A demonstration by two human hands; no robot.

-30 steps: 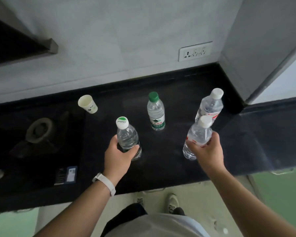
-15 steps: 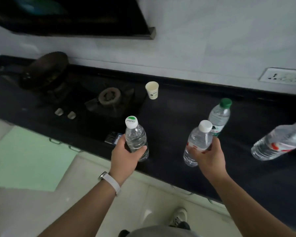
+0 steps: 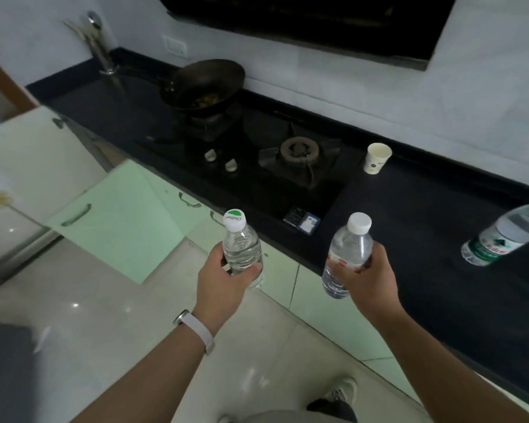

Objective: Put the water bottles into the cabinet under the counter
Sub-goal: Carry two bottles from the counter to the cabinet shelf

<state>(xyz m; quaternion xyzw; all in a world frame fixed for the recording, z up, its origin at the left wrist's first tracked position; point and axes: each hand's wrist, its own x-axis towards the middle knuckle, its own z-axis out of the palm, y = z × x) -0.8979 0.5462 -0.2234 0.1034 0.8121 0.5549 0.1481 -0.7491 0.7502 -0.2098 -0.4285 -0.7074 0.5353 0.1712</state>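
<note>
Black stone bench [image 3: 425, 227]: running from far left to near right below a pale wall, with a hob, a cup and one bottle on top.
Left hand [image 3: 223, 288]: fingers [image 3: 245, 271] curled round the lower body of the green-capped bottle [image 3: 242, 248]; held upright, off the bench and over the pale floor.
Right hand [image 3: 370, 282]: fingers wrapped round the red-labelled middle of the white-capped bottle [image 3: 348, 254]; upright, lifted at the near edge of the bench.
Grip: low on each body, caps up, probably to keep full bottles steady while carried.
Third bottle [image 3: 507, 236]: green label, far right on the bench, well apart from both hands, blurred and leaning in the wide lens; not yet collected.
Cabinet door [image 3: 113, 221]: pale green, swung out below the bench at left; likely the way in, interior hidden.
Step in hand: one bottle per hand on the way toward that open door, with a crouch probably needed to reach inside.
Elsewhere: dark wok [image 3: 205, 83] on the far burner; paper cup [image 3: 377, 158] just right of the hob; white wristband [image 3: 196, 329] on the left wrist.
</note>
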